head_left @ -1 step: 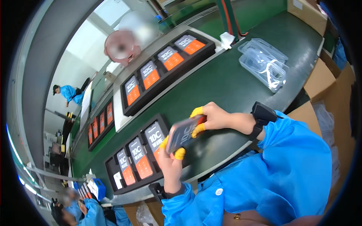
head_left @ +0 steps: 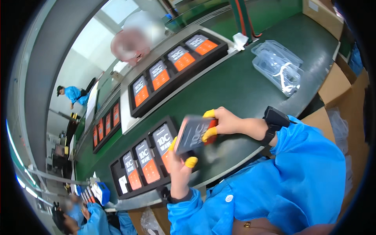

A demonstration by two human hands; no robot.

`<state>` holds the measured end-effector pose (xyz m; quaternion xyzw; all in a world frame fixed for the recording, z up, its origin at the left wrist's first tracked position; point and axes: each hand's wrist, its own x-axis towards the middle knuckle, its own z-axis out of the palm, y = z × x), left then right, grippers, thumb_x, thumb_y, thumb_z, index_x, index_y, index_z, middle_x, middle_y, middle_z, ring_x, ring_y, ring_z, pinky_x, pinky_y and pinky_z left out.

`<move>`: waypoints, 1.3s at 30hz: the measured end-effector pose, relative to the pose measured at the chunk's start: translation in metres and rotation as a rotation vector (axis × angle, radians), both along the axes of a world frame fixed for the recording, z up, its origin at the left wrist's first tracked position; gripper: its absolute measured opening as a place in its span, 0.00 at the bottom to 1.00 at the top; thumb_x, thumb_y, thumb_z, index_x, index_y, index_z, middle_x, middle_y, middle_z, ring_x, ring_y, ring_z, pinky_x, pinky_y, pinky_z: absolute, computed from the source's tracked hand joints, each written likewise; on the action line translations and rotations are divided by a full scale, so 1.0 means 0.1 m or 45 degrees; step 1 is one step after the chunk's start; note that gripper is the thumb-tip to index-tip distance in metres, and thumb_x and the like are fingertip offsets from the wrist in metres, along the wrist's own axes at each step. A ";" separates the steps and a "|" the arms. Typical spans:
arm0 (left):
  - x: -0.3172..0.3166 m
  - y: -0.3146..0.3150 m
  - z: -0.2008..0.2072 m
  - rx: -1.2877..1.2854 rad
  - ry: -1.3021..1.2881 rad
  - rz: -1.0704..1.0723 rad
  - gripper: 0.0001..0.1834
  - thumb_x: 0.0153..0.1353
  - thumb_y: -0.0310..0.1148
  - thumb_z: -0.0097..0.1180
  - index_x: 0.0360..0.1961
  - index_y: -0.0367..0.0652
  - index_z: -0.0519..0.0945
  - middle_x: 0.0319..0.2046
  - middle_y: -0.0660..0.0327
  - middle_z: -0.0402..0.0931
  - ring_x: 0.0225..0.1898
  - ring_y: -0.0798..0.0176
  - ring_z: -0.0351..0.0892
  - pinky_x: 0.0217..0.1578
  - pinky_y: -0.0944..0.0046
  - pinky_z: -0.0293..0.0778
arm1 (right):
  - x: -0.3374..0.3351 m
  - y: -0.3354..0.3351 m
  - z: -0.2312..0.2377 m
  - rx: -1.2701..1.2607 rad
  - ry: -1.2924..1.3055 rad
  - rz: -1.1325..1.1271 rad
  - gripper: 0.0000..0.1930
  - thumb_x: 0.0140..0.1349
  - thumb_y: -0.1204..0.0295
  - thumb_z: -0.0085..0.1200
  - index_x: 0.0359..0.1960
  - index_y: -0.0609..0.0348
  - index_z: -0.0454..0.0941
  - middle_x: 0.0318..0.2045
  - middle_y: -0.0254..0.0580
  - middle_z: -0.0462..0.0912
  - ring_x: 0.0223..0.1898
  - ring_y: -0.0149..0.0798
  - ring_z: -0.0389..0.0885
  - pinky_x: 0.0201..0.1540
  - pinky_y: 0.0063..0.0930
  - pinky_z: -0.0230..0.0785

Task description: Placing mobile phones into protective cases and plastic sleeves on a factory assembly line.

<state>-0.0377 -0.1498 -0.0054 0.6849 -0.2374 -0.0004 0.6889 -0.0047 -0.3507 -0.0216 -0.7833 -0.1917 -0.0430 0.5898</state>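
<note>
A flat grey-and-orange box is tilted in the air between my hands, over the near edge of the green worktop. My right hand pinches its right end, with yellow finger covers on the thumb and forefinger. At the lower left edge of the box is my left hand, its covered forefinger against the side and its covered thumb just below the face. Beneath and left of the box lies a black tray with several similar boxes in its slots. A small white piece sits in its leftmost slot.
Another black tray of boxes lies on the far ledge, with a third tray to the left. Clear plastic containers rest at the right of the green worktop. Cardboard cartons stand beyond its right edge. Co-workers are at left.
The box has turned so that more of its face shows. My left thumb has come slightly away from its face. The whole view has shifted slightly.
</note>
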 end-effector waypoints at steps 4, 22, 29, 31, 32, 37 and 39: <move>-0.05 -0.15 -0.26 0.849 -0.175 0.013 0.22 0.47 0.36 0.56 0.41 0.35 0.68 0.32 0.46 0.72 0.35 0.47 0.73 0.36 0.58 0.68 | -0.05 0.17 -0.09 0.761 0.324 0.173 0.17 0.43 0.72 0.59 0.35 0.64 0.71 0.27 0.39 0.77 0.30 0.30 0.75 0.35 0.23 0.68; -0.34 0.65 0.05 0.635 0.176 -0.181 0.14 0.50 0.35 0.52 0.35 0.38 0.72 0.24 0.56 0.73 0.25 0.58 0.73 0.26 0.64 0.68 | -0.15 0.40 -0.41 1.095 0.821 0.607 0.23 0.48 0.69 0.57 0.47 0.58 0.65 0.43 0.35 0.71 0.45 0.33 0.70 0.49 0.29 0.62; 0.16 2.98 -0.20 1.827 -0.007 1.091 0.18 0.53 0.35 0.45 0.42 0.36 0.70 0.36 0.46 0.70 0.42 0.46 0.67 0.41 0.54 0.65 | 0.07 0.35 -0.41 1.472 1.210 0.455 0.17 0.57 0.60 0.43 0.42 0.59 0.69 0.37 0.43 0.75 0.36 0.38 0.76 0.39 0.34 0.71; 0.19 3.43 -0.42 1.520 -0.059 0.810 0.18 0.55 0.34 0.41 0.43 0.34 0.68 0.37 0.43 0.69 0.44 0.44 0.65 0.44 0.54 0.62 | 0.10 0.45 -0.38 1.501 1.179 0.400 0.18 0.58 0.59 0.43 0.42 0.60 0.68 0.37 0.45 0.75 0.36 0.39 0.77 0.38 0.33 0.72; 0.27 3.52 -0.47 1.503 -0.108 0.717 0.17 0.55 0.32 0.40 0.41 0.30 0.68 0.39 0.42 0.67 0.44 0.42 0.64 0.45 0.54 0.61 | 0.14 0.45 -0.41 1.480 1.151 0.375 0.18 0.58 0.59 0.43 0.43 0.60 0.68 0.37 0.45 0.75 0.36 0.39 0.77 0.39 0.33 0.72; 0.71 3.44 -0.43 1.531 -0.090 0.865 0.15 0.54 0.31 0.41 0.39 0.28 0.67 0.39 0.41 0.67 0.44 0.41 0.64 0.45 0.55 0.61 | 0.17 0.53 -0.46 1.468 1.108 0.305 0.18 0.58 0.61 0.42 0.43 0.61 0.67 0.38 0.45 0.75 0.37 0.39 0.77 0.40 0.34 0.72; 0.80 3.42 -0.43 1.437 -0.040 0.881 0.16 0.55 0.31 0.41 0.40 0.29 0.67 0.39 0.42 0.68 0.44 0.41 0.64 0.45 0.55 0.61 | 0.18 0.58 -0.42 1.465 1.092 0.251 0.17 0.58 0.61 0.42 0.43 0.61 0.67 0.38 0.45 0.75 0.38 0.39 0.76 0.40 0.34 0.71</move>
